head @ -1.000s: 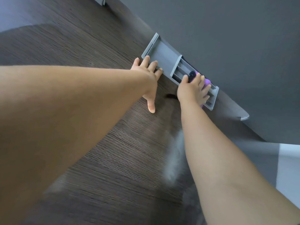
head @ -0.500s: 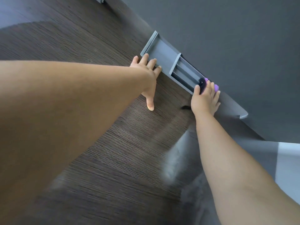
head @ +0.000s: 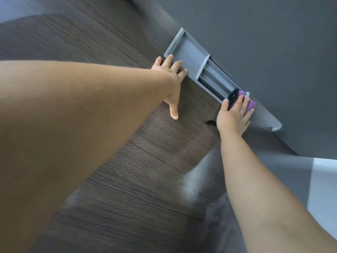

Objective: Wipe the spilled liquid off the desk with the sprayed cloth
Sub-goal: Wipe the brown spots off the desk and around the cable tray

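Observation:
The desk [head: 127, 161] has a dark wood-grain top. My right hand [head: 234, 117] lies flat on a purple and black cloth [head: 246, 102] and presses it down at the right end of a grey recessed tray [head: 184, 50] by the desk's back edge. Only the cloth's far edge shows past my fingers. My left hand [head: 171, 77] rests flat on the desk, its fingers spread along the tray's near rim and its thumb pointing toward me. A pale, wet-looking sheen [head: 193, 178] lies on the wood beside my right forearm.
A dark grey wall panel [head: 264, 42] rises directly behind the desk. The grey tray has a slotted section [head: 213, 77] with ribs. A small grey ledge [head: 273, 127] juts out to the right of the tray. White floor [head: 322, 189] shows at the right.
My right hand has slid the cloth rightward from the middle of the slotted section to the tray's right end. My left hand has stayed planted beside the tray.

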The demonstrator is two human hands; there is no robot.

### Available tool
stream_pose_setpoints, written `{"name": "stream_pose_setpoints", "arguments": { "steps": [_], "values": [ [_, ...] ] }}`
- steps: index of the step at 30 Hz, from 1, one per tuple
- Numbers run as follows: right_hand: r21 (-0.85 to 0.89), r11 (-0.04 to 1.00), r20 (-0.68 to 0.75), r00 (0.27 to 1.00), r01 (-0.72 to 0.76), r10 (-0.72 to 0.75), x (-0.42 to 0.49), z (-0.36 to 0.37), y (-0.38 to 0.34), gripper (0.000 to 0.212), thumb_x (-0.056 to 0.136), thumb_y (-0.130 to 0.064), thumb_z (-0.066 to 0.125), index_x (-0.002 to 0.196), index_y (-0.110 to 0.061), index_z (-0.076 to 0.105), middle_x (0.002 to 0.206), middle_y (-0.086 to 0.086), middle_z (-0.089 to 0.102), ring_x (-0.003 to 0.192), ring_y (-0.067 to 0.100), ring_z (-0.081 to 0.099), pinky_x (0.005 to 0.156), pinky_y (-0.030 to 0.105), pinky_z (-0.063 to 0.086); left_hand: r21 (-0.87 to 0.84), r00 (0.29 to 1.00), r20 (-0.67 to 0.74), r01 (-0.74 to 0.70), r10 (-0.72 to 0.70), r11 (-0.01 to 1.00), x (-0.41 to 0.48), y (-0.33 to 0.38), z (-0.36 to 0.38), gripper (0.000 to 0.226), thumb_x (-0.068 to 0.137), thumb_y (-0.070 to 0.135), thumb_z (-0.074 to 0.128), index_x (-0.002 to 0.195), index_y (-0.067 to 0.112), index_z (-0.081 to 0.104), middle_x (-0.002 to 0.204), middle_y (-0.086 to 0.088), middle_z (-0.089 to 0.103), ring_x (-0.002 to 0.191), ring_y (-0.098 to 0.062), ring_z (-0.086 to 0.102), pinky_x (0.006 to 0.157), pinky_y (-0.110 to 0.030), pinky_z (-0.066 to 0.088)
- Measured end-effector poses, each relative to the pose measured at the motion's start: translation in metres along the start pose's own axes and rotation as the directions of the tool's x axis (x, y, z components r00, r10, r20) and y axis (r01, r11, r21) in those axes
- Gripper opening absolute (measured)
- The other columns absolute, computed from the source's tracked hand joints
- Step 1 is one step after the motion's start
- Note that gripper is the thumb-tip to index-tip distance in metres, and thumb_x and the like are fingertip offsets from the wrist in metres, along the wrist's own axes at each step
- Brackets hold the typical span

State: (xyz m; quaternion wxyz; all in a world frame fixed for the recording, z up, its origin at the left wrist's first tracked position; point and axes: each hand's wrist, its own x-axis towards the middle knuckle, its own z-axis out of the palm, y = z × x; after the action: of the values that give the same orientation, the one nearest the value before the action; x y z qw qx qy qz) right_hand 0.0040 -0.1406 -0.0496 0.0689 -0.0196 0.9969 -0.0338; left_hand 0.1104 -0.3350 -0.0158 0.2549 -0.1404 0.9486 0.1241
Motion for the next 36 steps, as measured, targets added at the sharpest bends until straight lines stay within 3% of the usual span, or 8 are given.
{"name": "stream_pose_setpoints", "arguments": {
  "steps": [3,8,15,18,22,27,33,36],
  "values": [
    [0.007,1.0,0.012,1.0,0.005,-0.005,-0.016,0.008,-0.03,0.063,0.099,-0.052,0.019,0.153,-0.025,0.0,0.161,-0.006,-0.006,0.146,0.026,-0.01,0.118,0.048,0.001,0.005,1.0,-0.007,-0.011,0.011,1.0,0.001,0.0,-0.001,0.141,0.047,0.075,0.073,0.149,0.022,-0.009,0.157,-0.003,-0.008,0.143,-0.03,-0.017,0.117,-0.048,-0.003],
    [-0.09,0.932,0.012,0.936,0.351,-0.351,-0.03,0.014,-0.031,0.061,0.1,-0.05,0.022,0.153,-0.025,0.002,0.161,-0.007,-0.003,0.147,0.023,-0.009,0.119,0.044,0.005,0.037,0.999,-0.003,-0.045,0.045,0.998,-0.002,-0.006,0.004,0.138,0.051,0.079,0.066,0.149,0.023,-0.014,0.156,-0.002,-0.019,0.142,-0.028,-0.022,0.117,-0.046,-0.006],
    [-0.02,0.999,-0.002,1.0,0.029,-0.029,-0.034,0.013,-0.042,0.062,0.1,-0.049,0.017,0.153,-0.023,-0.001,0.161,-0.003,-0.007,0.146,0.028,-0.012,0.118,0.048,-0.002,0.007,0.996,-0.074,0.046,-0.045,0.999,-0.015,-0.008,0.013,0.138,0.052,0.083,0.061,0.149,0.016,-0.011,0.156,-0.007,-0.021,0.142,-0.031,-0.022,0.116,-0.045,-0.006],
    [-0.055,0.947,0.007,0.949,0.315,-0.315,-0.07,0.022,-0.084,0.064,0.099,-0.051,0.019,0.153,-0.023,-0.001,0.161,-0.002,-0.007,0.146,0.029,-0.011,0.117,0.048,-0.002,-0.034,0.981,-0.156,0.109,-0.113,0.993,-0.028,-0.012,0.025,0.127,0.06,0.079,0.058,0.15,0.014,-0.003,0.157,-0.01,-0.009,0.144,-0.033,-0.011,0.117,-0.044,-0.001],
    [-0.108,0.759,0.052,0.767,0.642,-0.64,-0.082,0.025,-0.082,0.062,0.099,-0.052,0.024,0.153,-0.027,0.006,0.161,-0.006,-0.001,0.147,0.026,-0.005,0.117,0.046,0.004,-0.106,0.974,-0.199,0.089,-0.109,0.99,-0.057,-0.033,0.038,0.125,0.055,0.075,0.066,0.149,0.016,0.008,0.155,-0.009,0.005,0.143,-0.031,-0.001,0.117,-0.041,0.007],
    [-0.078,0.931,0.043,0.935,0.356,-0.353,-0.063,0.02,-0.097,0.061,0.1,-0.05,0.017,0.153,-0.025,-0.002,0.161,-0.003,-0.008,0.146,0.028,-0.01,0.118,0.05,0.003,-0.052,0.973,-0.171,0.15,-0.157,0.987,-0.091,-0.062,0.047,0.13,0.054,0.08,0.063,0.15,0.017,0.001,0.155,-0.008,-0.003,0.143,-0.032,-0.006,0.117,-0.046,0.003],
    [-0.056,0.767,0.096,0.768,0.639,-0.633,-0.105,0.032,-0.148,0.061,0.1,-0.052,0.019,0.153,-0.028,0.002,0.16,-0.006,-0.007,0.147,0.026,-0.009,0.116,0.046,-0.001,-0.022,0.977,-0.09,0.193,-0.194,0.981,-0.106,-0.092,0.055,0.128,0.054,0.085,0.055,0.15,0.023,-0.002,0.156,-0.007,-0.004,0.143,-0.032,-0.004,0.115,-0.053,0.007],
    [-0.058,0.816,0.089,0.817,0.575,-0.569,-0.077,0.026,-0.156,0.061,0.1,-0.052,0.02,0.153,-0.029,0.002,0.16,-0.007,-0.007,0.147,0.024,-0.008,0.117,0.047,0.001,0.034,0.981,-0.042,0.193,-0.192,0.981,-0.104,-0.091,0.052,0.128,0.056,0.086,0.052,0.149,0.021,-0.008,0.156,-0.009,-0.008,0.143,-0.033,-0.005,0.114,-0.056,0.009]
  ]
}}
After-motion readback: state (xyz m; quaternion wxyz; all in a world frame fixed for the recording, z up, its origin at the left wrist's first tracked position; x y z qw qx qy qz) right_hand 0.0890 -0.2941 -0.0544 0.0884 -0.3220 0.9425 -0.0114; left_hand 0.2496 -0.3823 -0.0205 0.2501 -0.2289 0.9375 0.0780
